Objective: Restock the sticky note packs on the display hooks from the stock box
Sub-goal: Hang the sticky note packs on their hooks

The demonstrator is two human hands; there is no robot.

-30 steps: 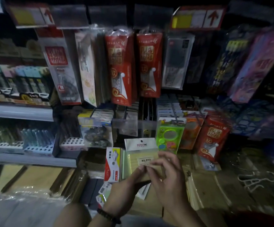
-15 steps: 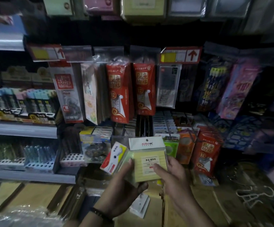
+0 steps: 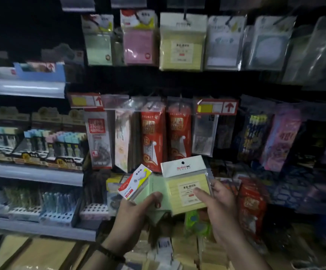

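Observation:
My right hand (image 3: 219, 203) grips a yellow sticky note pack (image 3: 185, 184) with a white header card and a hang hole, thumb on its front. My left hand (image 3: 136, 213) holds a green sticky note pack (image 3: 154, 189) with a red-and-white header, fanned out just left of the yellow one. High on the display, a matching yellow pack (image 3: 181, 43) hangs from a hook, with a pink pack (image 3: 138, 39) and a pale green pack (image 3: 98, 41) to its left. The stock box is not clearly visible.
Red hanging packets (image 3: 165, 137) fill the hook row right behind my hands. Grey shelves (image 3: 31, 172) with correction tapes and pens run along the left. Clear-bagged items (image 3: 269, 41) hang at top right. Loose packs lie below (image 3: 166, 248).
Both hands have lifted the packs upward, and the view has tilted up, bringing the top row of hanging sticky note packs into sight.

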